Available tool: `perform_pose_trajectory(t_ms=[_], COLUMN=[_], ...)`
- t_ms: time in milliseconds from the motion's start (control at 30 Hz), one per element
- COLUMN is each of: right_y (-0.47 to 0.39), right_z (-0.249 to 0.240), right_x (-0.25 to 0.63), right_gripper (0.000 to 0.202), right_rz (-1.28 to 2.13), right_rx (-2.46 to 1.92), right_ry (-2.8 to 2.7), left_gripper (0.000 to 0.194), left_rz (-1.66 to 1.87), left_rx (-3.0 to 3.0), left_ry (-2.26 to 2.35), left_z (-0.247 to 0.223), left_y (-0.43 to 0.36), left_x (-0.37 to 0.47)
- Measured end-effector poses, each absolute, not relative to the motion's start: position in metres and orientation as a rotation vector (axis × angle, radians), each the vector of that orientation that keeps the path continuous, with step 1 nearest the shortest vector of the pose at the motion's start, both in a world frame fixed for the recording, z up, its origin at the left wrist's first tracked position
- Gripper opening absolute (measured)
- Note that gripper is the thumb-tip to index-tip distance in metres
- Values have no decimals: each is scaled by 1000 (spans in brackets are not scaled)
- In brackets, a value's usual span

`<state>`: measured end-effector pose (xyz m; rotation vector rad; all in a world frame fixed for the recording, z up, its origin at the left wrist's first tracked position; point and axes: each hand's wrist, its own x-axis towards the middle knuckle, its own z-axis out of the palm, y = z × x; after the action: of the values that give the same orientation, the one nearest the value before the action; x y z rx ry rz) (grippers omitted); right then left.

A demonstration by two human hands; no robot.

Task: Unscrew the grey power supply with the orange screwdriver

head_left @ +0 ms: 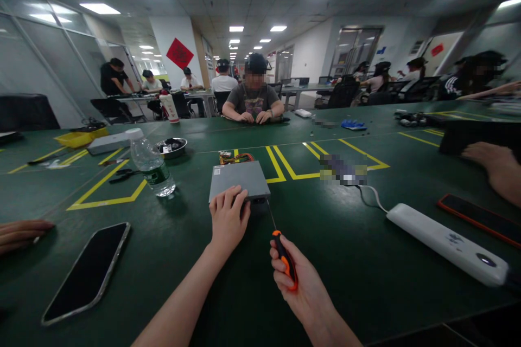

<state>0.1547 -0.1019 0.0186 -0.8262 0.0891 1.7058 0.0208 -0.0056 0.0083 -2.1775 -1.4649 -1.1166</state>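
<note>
A grey metal box (240, 178) with a bundle of coloured wires (236, 158) at its back lies on the green table (183, 271). My left hand (228, 217) rests on the near edge of the box, fingers spread over its top. In my right hand (293, 276) is an orange and black screwdriver (285, 259), fingers wrapped round its handle. Its thin shaft points up and away, and the tip is at the near right corner of the box. Whether the tip sits in a screw is too small to tell.
On the left are a phone (87, 274), a water bottle (151, 168), a metal bowl (173, 147) and another person's hand (24, 234). A white power strip (448, 244), an orange-edged phone (482, 219) and another hand (499, 168) are right. A person (255, 97) sits opposite.
</note>
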Motion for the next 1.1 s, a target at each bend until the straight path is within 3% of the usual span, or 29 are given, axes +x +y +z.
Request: perform_pose_trajectory(t_ms=[500,733,867,1000,1100], right_y=[-102,-106,-115,-120,-120], right_z=[16,23,27,19,10], right_x=[154,151,160,177,185], right_gripper=[20,6,30,34,38], right_rz=[1692,1535,1423,950,476], right_rx=[-893,-1010,-1135,-1456,-1540], right_ry=[38,-149,-457,-1325,-1649], left_gripper=[25,24,25,25,26], left_rz=[-1091,-1088,-1078,-1062,-1060], left_rx=[-2180,-2181,-2182,-2184,-2189], left_ry=[-1474,-1485,-1483,-1491,-1485], left_z=[9,9,8,7,7], left_y=[-6,-6,-5,-4,-4], left_x=[20,20,20,19,19])
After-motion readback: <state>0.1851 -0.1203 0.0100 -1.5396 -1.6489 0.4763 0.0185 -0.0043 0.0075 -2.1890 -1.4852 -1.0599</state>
